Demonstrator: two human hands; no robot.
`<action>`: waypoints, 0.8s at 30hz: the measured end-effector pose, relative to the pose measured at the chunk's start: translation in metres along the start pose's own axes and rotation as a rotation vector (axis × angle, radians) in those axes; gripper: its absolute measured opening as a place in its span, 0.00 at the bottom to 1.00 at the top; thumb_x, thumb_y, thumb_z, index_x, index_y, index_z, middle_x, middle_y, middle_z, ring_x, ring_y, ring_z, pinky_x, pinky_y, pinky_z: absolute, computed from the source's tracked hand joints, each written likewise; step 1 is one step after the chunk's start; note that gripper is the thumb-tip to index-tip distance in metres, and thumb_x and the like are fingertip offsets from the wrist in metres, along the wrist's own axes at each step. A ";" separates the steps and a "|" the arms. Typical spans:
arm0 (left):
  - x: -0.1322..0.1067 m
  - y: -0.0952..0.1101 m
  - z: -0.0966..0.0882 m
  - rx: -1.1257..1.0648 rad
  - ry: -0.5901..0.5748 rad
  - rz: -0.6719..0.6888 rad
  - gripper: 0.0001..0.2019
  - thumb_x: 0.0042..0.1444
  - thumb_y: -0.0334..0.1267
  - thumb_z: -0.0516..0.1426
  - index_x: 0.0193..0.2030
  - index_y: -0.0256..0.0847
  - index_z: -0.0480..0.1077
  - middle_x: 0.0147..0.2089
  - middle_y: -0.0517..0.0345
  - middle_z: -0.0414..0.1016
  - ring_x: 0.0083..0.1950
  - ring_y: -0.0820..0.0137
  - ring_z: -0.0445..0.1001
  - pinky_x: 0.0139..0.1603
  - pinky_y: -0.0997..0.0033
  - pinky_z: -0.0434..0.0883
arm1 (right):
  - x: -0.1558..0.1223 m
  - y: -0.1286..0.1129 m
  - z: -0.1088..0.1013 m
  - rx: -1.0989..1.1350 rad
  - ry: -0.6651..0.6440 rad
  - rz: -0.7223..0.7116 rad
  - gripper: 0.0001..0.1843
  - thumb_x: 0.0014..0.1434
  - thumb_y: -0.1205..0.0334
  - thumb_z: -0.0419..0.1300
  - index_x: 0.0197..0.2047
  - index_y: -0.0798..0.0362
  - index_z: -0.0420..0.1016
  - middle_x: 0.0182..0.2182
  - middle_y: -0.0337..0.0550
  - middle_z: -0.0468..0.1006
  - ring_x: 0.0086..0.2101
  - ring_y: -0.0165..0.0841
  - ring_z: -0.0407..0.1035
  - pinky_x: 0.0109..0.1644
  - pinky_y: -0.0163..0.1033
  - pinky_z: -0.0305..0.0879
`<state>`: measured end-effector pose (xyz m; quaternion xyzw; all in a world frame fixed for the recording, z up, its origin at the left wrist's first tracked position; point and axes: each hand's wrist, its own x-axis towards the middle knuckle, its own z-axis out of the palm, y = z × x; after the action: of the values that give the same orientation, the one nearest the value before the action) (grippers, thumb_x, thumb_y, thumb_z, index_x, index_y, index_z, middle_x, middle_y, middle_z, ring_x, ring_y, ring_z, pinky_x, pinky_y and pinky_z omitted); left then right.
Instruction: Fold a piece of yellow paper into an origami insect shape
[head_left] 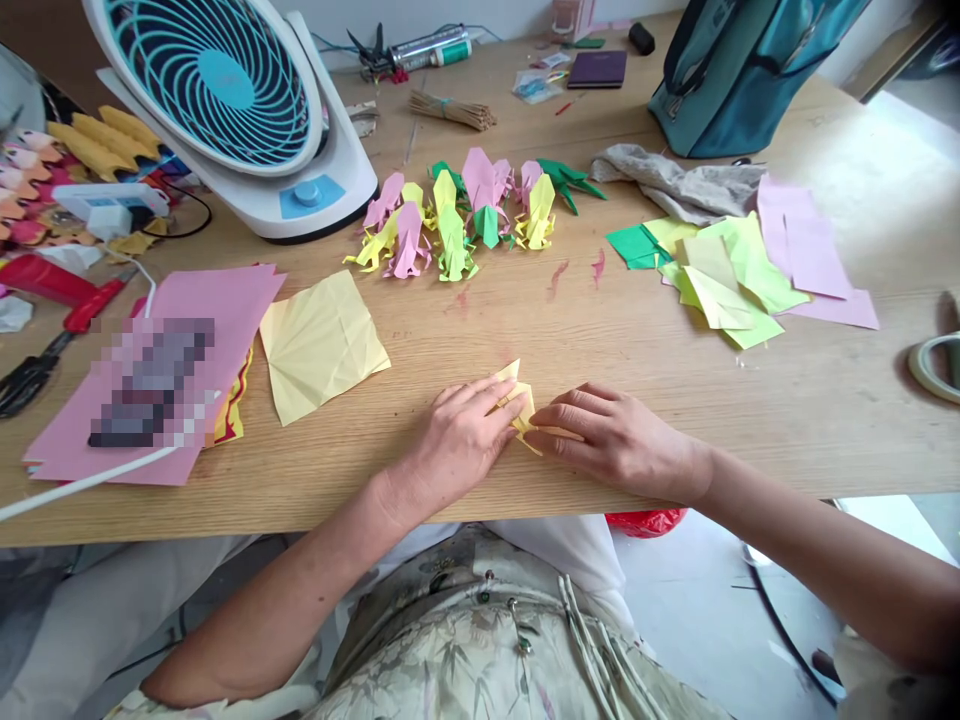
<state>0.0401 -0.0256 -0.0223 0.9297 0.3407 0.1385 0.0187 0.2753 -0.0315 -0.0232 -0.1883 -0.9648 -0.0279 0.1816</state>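
A small piece of folded yellow paper [523, 400] lies on the table near its front edge, with a pointed tip sticking up toward the fan side. My left hand [469, 425] is over its left part, fingers pressed together and holding it down. From the other side my right hand [611, 440] grips the paper's right edge between thumb and fingers. Both hands partly hide the folds. To the left lies a creased yellow sheet [322, 345]. Beyond the hands stand several folded paper figures [451, 225] in pink, yellow and green.
A white and blue fan [232, 110] occupies the back left, above a stack of pink paper [225, 300]. Loose coloured sheets [727, 275] and a grey cloth [679, 180] lie right. A teal bag [750, 85] stands behind them; a tape roll [934, 365] sits far right.
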 end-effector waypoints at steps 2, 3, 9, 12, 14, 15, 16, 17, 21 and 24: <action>-0.001 0.001 0.002 0.001 0.003 -0.013 0.15 0.68 0.33 0.52 0.58 0.39 0.69 0.62 0.50 0.72 0.64 0.60 0.69 0.58 0.59 0.70 | 0.003 0.001 0.000 -0.025 0.011 -0.063 0.13 0.69 0.70 0.48 0.47 0.59 0.74 0.42 0.52 0.79 0.39 0.37 0.70 0.42 0.45 0.66; -0.001 0.002 0.003 -0.001 0.006 -0.023 0.15 0.68 0.33 0.51 0.58 0.39 0.70 0.62 0.50 0.72 0.64 0.60 0.69 0.58 0.58 0.70 | 0.003 0.002 0.000 -0.028 0.019 -0.082 0.13 0.69 0.70 0.49 0.45 0.59 0.74 0.42 0.52 0.79 0.38 0.37 0.70 0.41 0.44 0.66; -0.005 0.002 0.009 -0.015 0.067 -0.019 0.15 0.67 0.30 0.51 0.56 0.39 0.72 0.62 0.49 0.72 0.65 0.60 0.68 0.61 0.57 0.69 | 0.001 0.005 0.002 -0.018 0.039 -0.089 0.12 0.69 0.71 0.49 0.41 0.59 0.74 0.38 0.50 0.79 0.37 0.35 0.71 0.40 0.43 0.65; -0.006 0.001 0.010 -0.022 0.066 -0.007 0.16 0.66 0.29 0.52 0.58 0.39 0.71 0.61 0.51 0.73 0.65 0.59 0.67 0.61 0.57 0.68 | -0.002 0.006 0.003 0.002 0.037 -0.070 0.12 0.69 0.71 0.49 0.43 0.59 0.73 0.39 0.50 0.79 0.38 0.35 0.71 0.40 0.43 0.66; -0.007 0.000 0.010 -0.028 0.061 -0.002 0.16 0.66 0.30 0.52 0.58 0.39 0.71 0.62 0.52 0.73 0.64 0.58 0.68 0.61 0.56 0.69 | -0.003 0.008 0.003 0.009 0.037 -0.063 0.11 0.69 0.70 0.49 0.46 0.59 0.73 0.40 0.50 0.79 0.40 0.36 0.71 0.40 0.43 0.66; -0.007 0.000 0.010 -0.032 0.060 0.001 0.16 0.67 0.30 0.52 0.58 0.39 0.71 0.62 0.52 0.73 0.65 0.58 0.67 0.61 0.56 0.69 | -0.003 0.008 0.003 0.008 0.037 -0.063 0.11 0.69 0.71 0.50 0.47 0.59 0.72 0.41 0.50 0.79 0.40 0.36 0.71 0.41 0.43 0.66; -0.007 0.000 0.010 -0.037 0.059 0.003 0.16 0.67 0.30 0.51 0.58 0.39 0.71 0.62 0.51 0.72 0.65 0.58 0.67 0.61 0.56 0.69 | -0.003 0.008 0.003 0.005 0.039 -0.068 0.10 0.68 0.71 0.50 0.47 0.59 0.72 0.41 0.51 0.79 0.41 0.37 0.71 0.41 0.44 0.66; -0.006 0.000 0.010 -0.043 0.059 0.003 0.16 0.67 0.30 0.51 0.58 0.39 0.71 0.62 0.51 0.72 0.66 0.58 0.66 0.61 0.56 0.68 | -0.002 0.009 0.003 0.002 0.040 -0.078 0.10 0.68 0.71 0.51 0.47 0.60 0.72 0.41 0.51 0.79 0.41 0.37 0.72 0.40 0.44 0.66; -0.005 0.000 0.010 -0.063 0.071 0.001 0.16 0.67 0.29 0.50 0.59 0.38 0.70 0.62 0.50 0.72 0.67 0.60 0.65 0.62 0.57 0.68 | 0.001 0.008 0.002 -0.011 0.045 -0.117 0.09 0.68 0.71 0.51 0.45 0.58 0.73 0.42 0.50 0.79 0.40 0.36 0.71 0.40 0.43 0.66; -0.005 0.000 0.010 -0.065 0.085 0.010 0.15 0.67 0.29 0.50 0.58 0.38 0.69 0.62 0.50 0.73 0.66 0.61 0.67 0.62 0.58 0.67 | 0.002 0.008 0.002 -0.019 0.044 -0.128 0.09 0.68 0.70 0.51 0.43 0.57 0.73 0.41 0.49 0.79 0.39 0.35 0.71 0.40 0.43 0.65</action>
<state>0.0391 -0.0283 -0.0329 0.9236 0.3319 0.1891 0.0334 0.2761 -0.0229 -0.0244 -0.1275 -0.9703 -0.0528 0.1988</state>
